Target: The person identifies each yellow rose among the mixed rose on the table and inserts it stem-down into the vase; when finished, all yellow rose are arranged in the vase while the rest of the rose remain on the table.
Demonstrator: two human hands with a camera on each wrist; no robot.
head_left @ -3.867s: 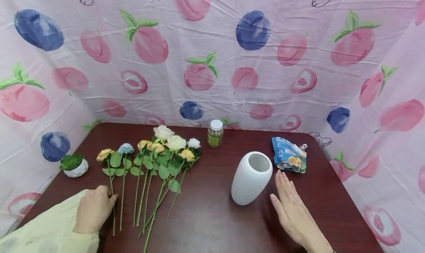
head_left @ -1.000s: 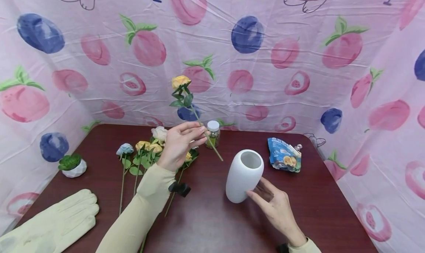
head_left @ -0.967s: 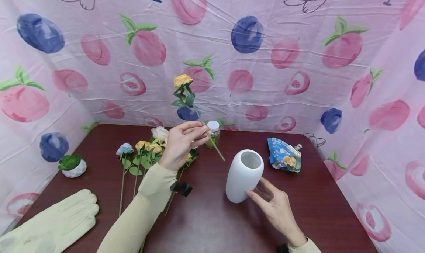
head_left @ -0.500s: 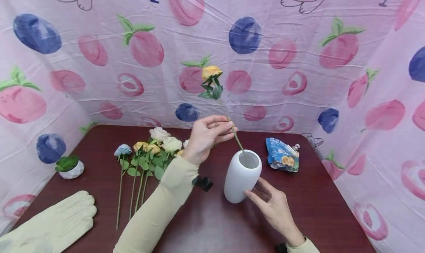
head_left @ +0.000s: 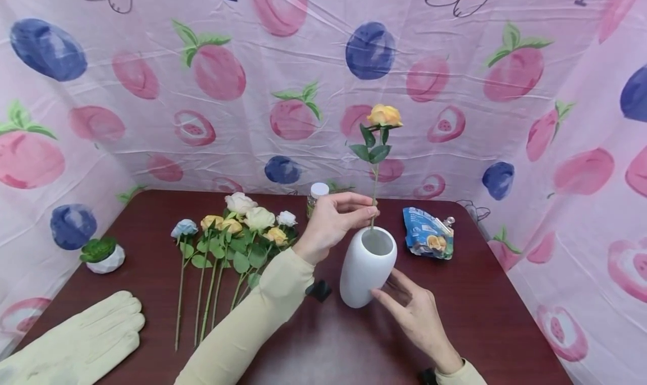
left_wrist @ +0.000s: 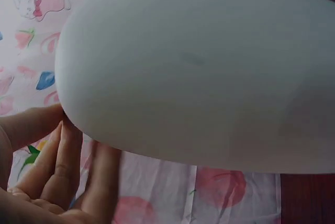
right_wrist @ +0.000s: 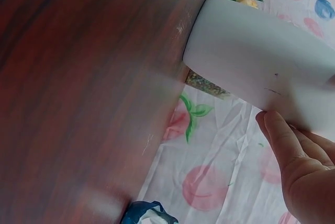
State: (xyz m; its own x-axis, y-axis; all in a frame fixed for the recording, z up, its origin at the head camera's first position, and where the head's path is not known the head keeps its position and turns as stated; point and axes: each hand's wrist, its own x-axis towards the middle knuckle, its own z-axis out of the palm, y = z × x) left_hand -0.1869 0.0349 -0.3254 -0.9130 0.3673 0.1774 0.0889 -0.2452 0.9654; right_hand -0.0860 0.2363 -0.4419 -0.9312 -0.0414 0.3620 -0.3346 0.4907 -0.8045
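- Vase [head_left: 361,275] stands right of centre, my right hand [head_left: 417,317] curled loosely round its right side.
- Left hand [head_left: 338,222], nearer the mouth [head_left: 379,243], pinches the rose [head_left: 377,154], fingers closed.
- Stem [head_left: 376,184] near-vertical, meeting the far edge; inside or behind, can't tell.

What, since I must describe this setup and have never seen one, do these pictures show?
There is no machine here, just a person's two bare hands. The wide picture comes from a camera on the head, looking forward and down. Each close-up comes from a camera on one wrist; the white vase fills much of the left one. The left hand pinches a yellow rose by its stem at the vase's mouth, while the right hand grips the vase lower down. On the table are more roses, what looks like a pale glove, a potted plant, a lidded jar and a blue pouch.
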